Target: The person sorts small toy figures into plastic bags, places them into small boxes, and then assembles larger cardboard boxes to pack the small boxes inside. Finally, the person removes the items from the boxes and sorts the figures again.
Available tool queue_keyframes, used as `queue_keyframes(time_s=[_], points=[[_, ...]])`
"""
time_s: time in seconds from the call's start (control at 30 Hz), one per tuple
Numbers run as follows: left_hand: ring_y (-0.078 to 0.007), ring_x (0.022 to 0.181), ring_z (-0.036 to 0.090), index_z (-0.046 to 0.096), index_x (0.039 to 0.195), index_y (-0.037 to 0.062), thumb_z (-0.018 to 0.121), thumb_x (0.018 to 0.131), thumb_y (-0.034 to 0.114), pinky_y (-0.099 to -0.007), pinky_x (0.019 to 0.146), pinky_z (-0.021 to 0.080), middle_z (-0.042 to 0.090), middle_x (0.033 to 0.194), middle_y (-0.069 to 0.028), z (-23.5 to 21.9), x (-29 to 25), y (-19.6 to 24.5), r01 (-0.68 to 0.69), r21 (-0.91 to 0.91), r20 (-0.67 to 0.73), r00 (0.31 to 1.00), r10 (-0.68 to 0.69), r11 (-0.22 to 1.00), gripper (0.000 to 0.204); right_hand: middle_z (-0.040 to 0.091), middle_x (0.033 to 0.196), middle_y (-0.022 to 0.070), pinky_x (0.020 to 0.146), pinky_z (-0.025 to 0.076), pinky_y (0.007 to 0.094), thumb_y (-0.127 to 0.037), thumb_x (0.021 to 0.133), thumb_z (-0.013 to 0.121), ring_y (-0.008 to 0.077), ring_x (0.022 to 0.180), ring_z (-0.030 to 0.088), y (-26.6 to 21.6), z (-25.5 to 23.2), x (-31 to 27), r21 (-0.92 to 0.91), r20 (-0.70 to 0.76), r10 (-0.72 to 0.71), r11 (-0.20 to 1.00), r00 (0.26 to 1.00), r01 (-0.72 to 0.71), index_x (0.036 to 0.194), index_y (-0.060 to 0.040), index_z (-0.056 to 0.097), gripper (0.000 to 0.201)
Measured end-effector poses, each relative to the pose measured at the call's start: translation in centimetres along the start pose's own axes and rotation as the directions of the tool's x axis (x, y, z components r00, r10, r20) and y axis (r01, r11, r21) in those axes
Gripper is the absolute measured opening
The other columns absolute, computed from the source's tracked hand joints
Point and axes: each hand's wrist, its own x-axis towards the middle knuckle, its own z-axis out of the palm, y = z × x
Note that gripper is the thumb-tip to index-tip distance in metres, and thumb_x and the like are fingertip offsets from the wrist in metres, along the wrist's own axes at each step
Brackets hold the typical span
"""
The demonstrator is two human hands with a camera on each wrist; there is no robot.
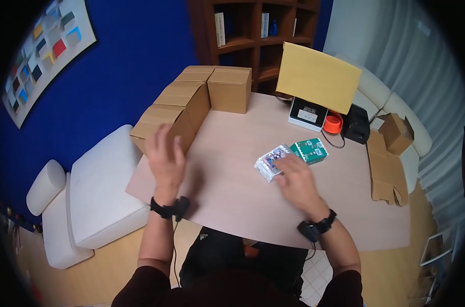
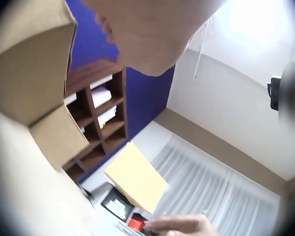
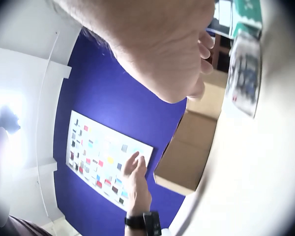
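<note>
A silvery packet with a printed picture (image 1: 266, 162) lies on the table, its near left end uncovered. My right hand (image 1: 300, 185) hovers at its right side, fingers loosely bent and overlapping it in the head view. In the right wrist view, the packet (image 3: 244, 73) stands apart from the fingertips (image 3: 205, 66). Against the packet's far right side sits a green printed box (image 1: 311, 150). Raised above the table's left side, my left hand (image 1: 166, 162) has its fingers extended and holds nothing. It is nearest to the front cardboard box (image 1: 158, 115).
Cardboard boxes (image 1: 230, 84) line the table's left and far edge. At the back right stand a yellow board (image 1: 318, 77) over a black-and-white device (image 1: 308, 113), a red round object (image 1: 333, 123) and a black device (image 1: 356, 124). Flattened cardboard (image 1: 386, 174) lies at the right edge.
</note>
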Motion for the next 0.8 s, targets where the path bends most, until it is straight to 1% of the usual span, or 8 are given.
queue_keyframes(time_s=[0.13,0.2,0.3,0.5,0.6,0.63,0.77,0.8], points=[[-0.0435,0.137,0.053,0.058,0.149,0.0063,0.074,0.098,0.022,-0.0491,0.115,0.043,0.057,0.149,-0.0232,-0.3,2.4,-9.7,0.038,0.325,-0.143,0.990,0.010,0.945,0.056,0.069,0.132,0.0178,0.118,0.041,0.0542,-0.011,0.086,0.077,0.0429,0.139,0.054,-3.4,4.3,1.6,-0.007,0.072,-0.094,0.996,0.993,0.095,0.119,-0.0042,0.075,0.034],[-0.0392,0.139,0.053,0.053,0.154,0.0022,0.072,0.101,0.032,-0.0453,0.117,0.042,0.057,0.150,-0.0227,0.3,3.0,-14.8,0.315,0.102,-0.107,0.947,-0.304,0.944,0.064,0.068,0.134,0.0166,0.119,0.037,0.0556,-0.012,0.086,0.077,0.0421,0.140,0.053,-3.3,5.5,1.9,-0.070,0.095,-0.079,0.994,0.992,0.085,0.116,-0.0047,0.076,0.031],[-0.0349,0.140,0.054,0.051,0.154,-0.0027,0.071,0.102,0.040,-0.0420,0.119,0.041,0.059,0.149,-0.0228,-0.7,2.5,-15.8,0.661,-0.221,0.224,0.750,-0.622,0.717,0.070,0.068,0.134,0.0146,0.120,0.035,0.0568,-0.014,0.086,0.076,0.0402,0.139,0.054,-1.8,6.3,1.5,-0.216,0.141,-0.022,0.975,0.990,0.052,0.109,-0.0054,0.078,0.024],[-0.0274,0.128,0.060,0.056,0.146,-0.0034,0.069,0.104,0.036,-0.0377,0.111,0.045,0.064,0.139,-0.0187,-2.8,-1.4,-9.8,0.653,-0.310,0.317,0.756,-0.572,0.691,0.059,0.075,0.119,0.0155,0.113,0.039,0.0551,-0.015,0.085,0.077,0.0367,0.123,0.064,-0.4,5.6,1.2,-0.387,0.066,0.141,0.916,0.988,-0.105,0.099,-0.0053,0.082,0.018],[-0.0265,0.125,0.060,0.058,0.143,-0.0031,0.069,0.104,0.034,-0.0374,0.108,0.046,0.064,0.136,-0.0181,-1.9,-3.2,-5.2,0.595,-0.346,0.322,0.802,-0.504,0.726,0.055,0.074,0.120,0.0169,0.105,0.048,0.0516,-0.012,0.088,0.075,0.0371,0.115,0.069,-1.5,5.1,1.6,-0.251,-0.093,0.060,0.964,0.994,-0.082,0.099,-0.0031,0.080,0.015],[-0.0266,0.124,0.060,0.058,0.143,-0.0030,0.068,0.105,0.033,-0.0375,0.107,0.046,0.064,0.135,-0.0184,-1.5,-3.6,-3.6,0.553,-0.351,0.309,0.830,-0.464,0.756,0.053,0.075,0.121,0.0173,0.101,0.052,0.0476,-0.008,0.088,0.076,0.0361,0.112,0.071,-2.3,5.0,1.8,0.067,-0.062,0.162,0.985,0.985,-0.158,0.101,-0.0004,0.078,0.015],[-0.0274,0.125,0.060,0.058,0.144,-0.0025,0.068,0.105,0.035,-0.0374,0.103,0.046,0.063,0.138,-0.0196,-0.1,-2.9,1.5,0.493,-0.323,0.402,0.844,-0.354,0.808,0.055,0.073,0.121,0.0211,0.090,0.060,0.0446,-0.007,0.095,0.071,0.0407,0.098,0.075,-5.3,3.7,2.4,0.559,-0.066,0.292,0.803,0.954,-0.207,0.115,0.0027,0.071,0.022],[-0.0288,0.128,0.060,0.056,0.146,-0.0024,0.070,0.104,0.033,-0.0401,0.107,0.046,0.062,0.141,-0.0206,-0.1,-2.4,2.8,0.531,-0.370,0.480,0.812,-0.333,0.762,0.056,0.069,0.132,0.0220,0.099,0.059,0.0415,-0.008,0.099,0.068,0.0356,0.117,0.073,-5.3,3.3,2.4,0.631,0.065,0.333,0.717,0.941,-0.297,0.134,0.0029,0.061,0.038]])
